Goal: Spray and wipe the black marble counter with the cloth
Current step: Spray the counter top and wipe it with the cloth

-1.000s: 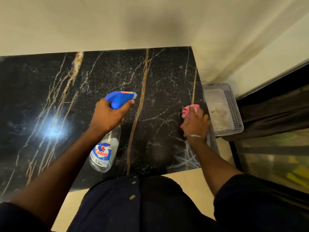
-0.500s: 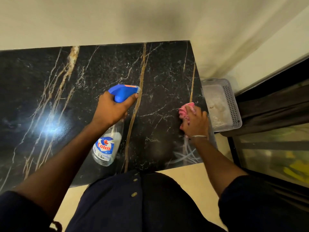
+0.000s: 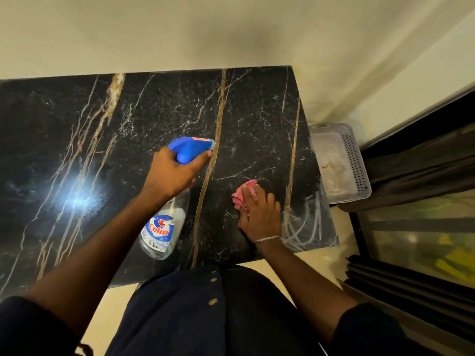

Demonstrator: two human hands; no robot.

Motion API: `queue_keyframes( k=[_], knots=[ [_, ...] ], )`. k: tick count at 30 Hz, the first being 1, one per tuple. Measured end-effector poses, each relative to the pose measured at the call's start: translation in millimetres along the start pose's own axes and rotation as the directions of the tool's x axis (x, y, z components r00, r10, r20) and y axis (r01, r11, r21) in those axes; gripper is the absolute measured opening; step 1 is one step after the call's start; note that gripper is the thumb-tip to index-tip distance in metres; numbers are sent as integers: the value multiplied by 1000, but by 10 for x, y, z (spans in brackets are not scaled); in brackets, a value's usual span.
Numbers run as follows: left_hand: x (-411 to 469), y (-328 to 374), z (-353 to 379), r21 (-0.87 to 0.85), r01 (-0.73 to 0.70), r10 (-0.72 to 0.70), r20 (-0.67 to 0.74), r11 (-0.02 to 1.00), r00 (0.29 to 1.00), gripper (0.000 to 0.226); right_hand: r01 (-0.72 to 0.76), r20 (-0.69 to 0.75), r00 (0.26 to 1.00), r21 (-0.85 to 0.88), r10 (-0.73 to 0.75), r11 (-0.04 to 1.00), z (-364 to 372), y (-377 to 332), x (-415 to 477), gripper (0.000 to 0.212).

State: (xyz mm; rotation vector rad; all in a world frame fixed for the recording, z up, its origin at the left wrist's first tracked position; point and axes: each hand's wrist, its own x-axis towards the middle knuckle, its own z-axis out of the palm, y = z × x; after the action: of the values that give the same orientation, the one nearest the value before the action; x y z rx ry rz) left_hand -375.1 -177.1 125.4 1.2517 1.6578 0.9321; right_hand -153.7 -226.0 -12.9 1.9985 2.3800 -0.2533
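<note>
Fingers (image 3: 268, 201) of the right hand (image 3: 259, 218) lie spread flat, pressing the pink cloth (image 3: 241, 196) onto the black surface (image 3: 257, 111), right of centre; the left hand (image 3: 172, 173) grips the spray bottle (image 3: 164, 227) just left, nozzle aimed rightward above the cloth.

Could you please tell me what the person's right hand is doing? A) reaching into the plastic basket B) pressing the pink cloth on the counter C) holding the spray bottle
B: the right hand lies on the pink cloth, pressing it onto the black marble counter, while the left hand grips the spray bottle.
</note>
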Motion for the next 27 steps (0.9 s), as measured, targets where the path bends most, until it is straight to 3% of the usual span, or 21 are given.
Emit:
queue_keyframes(
  k=[3,9,13,19,22,24,27],
  knots=[
    [7,30,20,-14,-5,5,5,1000,1000,17,82,-1,997,-17,-82,997,-15,356,32,66],
    [-40,56,0,11,-20,20,13,1000,1000,17,-299,-19,954,-22,299,954,-137,1383,206,58],
    [-50,0,-25,32,-9,9,7,999,1000,23,-440,-50,896,25,441,898,-160,1265,212,56],
    [-62,-29,53,22,-12,11,29,1000,1000,19,-141,-82,986,84,148,986,71,358,-197,61],
    [-44,-14,114,42,-14,13,22,999,1000,22,26,-60,998,49,-23,998,123,284,-296,62],
    [-44,1,145,47,-8,6,32,999,999,26,26,-65,998,41,-24,999,91,466,-292,64],
    [-64,23,176,32,-8,7,32,999,999,22,-152,-84,984,38,155,988,19,923,-220,58]
  ],
)
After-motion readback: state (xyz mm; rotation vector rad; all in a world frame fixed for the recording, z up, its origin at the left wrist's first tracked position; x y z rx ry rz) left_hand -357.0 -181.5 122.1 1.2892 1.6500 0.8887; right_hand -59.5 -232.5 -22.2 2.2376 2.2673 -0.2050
